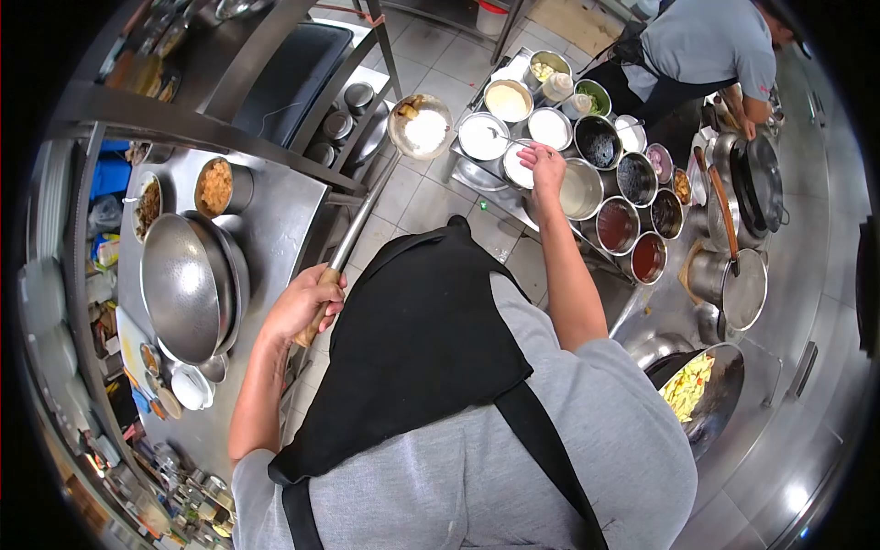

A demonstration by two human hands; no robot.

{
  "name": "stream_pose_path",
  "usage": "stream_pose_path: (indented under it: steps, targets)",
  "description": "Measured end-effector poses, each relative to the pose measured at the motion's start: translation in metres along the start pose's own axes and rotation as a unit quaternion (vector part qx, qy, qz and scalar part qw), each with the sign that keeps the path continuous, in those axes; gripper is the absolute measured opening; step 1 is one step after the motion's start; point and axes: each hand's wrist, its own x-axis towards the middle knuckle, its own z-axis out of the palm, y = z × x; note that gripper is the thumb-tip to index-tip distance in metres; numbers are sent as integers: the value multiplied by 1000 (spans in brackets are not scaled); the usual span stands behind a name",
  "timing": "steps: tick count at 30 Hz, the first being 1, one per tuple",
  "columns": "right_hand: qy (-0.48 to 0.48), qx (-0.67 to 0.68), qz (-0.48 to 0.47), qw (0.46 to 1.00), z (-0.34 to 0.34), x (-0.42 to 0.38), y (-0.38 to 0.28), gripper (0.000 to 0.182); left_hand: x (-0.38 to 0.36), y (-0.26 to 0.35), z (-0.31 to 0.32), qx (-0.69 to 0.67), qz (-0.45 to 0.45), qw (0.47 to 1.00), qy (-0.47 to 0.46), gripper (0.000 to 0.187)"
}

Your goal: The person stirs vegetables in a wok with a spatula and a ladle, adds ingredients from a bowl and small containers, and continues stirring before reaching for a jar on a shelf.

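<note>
My left hand (312,302) is wrapped round the wooden handle of a long metal ladle (423,128). In the ladle's bowl lies some brown food, over the floor. My right hand (544,171) is closed on a thin metal spoon (510,138), whose far end reaches a round metal container of white contents (483,136). Below that hand is another white-filled container (518,167), partly covered by the hand. Beside it stand a container of pale liquid (580,189) and a white-filled one (550,128).
Containers of red sauce (648,258) and dark liquid (599,142) crowd the right counter. A wok with yellow food (687,389) sits lower right. Large metal bowls (187,289) rest on the left counter (275,197). A co-worker (710,46) bends over pans at upper right.
</note>
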Motion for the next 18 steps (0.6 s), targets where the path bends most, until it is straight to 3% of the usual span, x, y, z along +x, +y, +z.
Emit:
stream_pose_path:
  steps: [6, 9, 12, 18]
  targets:
    - [-30, 84, 51, 995, -1, -13, -23, 27, 2, -3, 6, -4, -3, 1000, 0, 17]
    - [-74, 38, -39, 996, 11, -27, -41, 27, 3, -3, 10, -16, -4, 1000, -7, 17]
    - [-41, -127, -159, 978, 17, -25, -35, 27, 5, -7, 7, -66, -13, 998, -20, 17]
    - [-10, -176, -205, 963, 26, -23, -29, 25, -10, -2, 5, -81, -9, 996, -24, 18]
